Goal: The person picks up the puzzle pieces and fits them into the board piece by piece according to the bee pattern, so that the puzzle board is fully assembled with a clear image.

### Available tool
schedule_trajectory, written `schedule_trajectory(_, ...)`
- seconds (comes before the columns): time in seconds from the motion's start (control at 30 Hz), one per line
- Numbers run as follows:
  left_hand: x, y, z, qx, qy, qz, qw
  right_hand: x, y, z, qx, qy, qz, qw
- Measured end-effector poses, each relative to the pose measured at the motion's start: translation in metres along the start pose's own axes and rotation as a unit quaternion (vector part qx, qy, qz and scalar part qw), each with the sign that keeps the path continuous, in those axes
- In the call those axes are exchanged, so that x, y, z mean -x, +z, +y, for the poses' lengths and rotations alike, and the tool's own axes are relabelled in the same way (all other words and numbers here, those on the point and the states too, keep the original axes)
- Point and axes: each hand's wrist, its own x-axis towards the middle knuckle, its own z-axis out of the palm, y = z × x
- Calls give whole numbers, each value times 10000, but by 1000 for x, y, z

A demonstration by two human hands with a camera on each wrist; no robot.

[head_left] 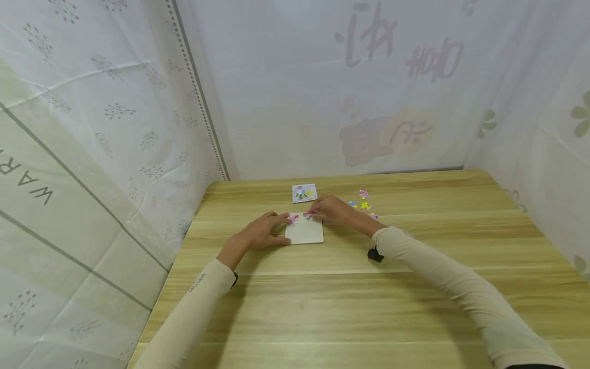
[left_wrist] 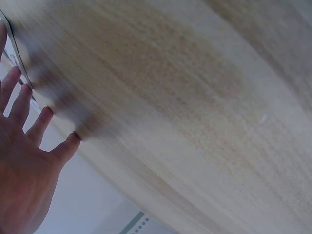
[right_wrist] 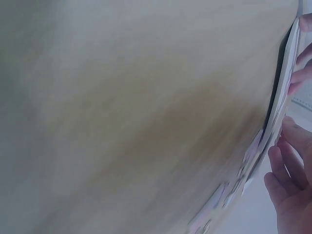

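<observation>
A square white puzzle board (head_left: 305,233) lies on the wooden table. My left hand (head_left: 262,231) steadies it from the left, thumb at the lower left corner and fingertips near the upper left. There, a pink puzzle piece (head_left: 293,220) sits in the board's corner. Over the board's top edge, my right hand (head_left: 335,209) pinches another pink-and-red puzzle piece (head_left: 308,214) between thumb and fingers, right of the first one. The left wrist view shows the left hand (left_wrist: 24,161) with fingers spread; the right wrist view shows the right hand (right_wrist: 294,178) at the board's side.
Behind the board lies a picture card (head_left: 304,193) with a striped bee-like drawing. Loose pieces lie to the right: a yellow piece (head_left: 365,205), a pink piece (head_left: 364,193), a blue piece (head_left: 353,204) and a purple piece (head_left: 374,217). Printed curtains (head_left: 286,102) surround the table.
</observation>
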Motion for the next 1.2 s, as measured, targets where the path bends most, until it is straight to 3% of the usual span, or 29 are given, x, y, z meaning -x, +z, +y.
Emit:
schedule_trajectory(0.9,0,2,1,-103,158,108,9998,-16,9,-19,115,-294,-471,9984)
schedule_trajectory(1.2,1,2,0,-110,144,122,9998,-18,12,-18,516,-276,-547,9968)
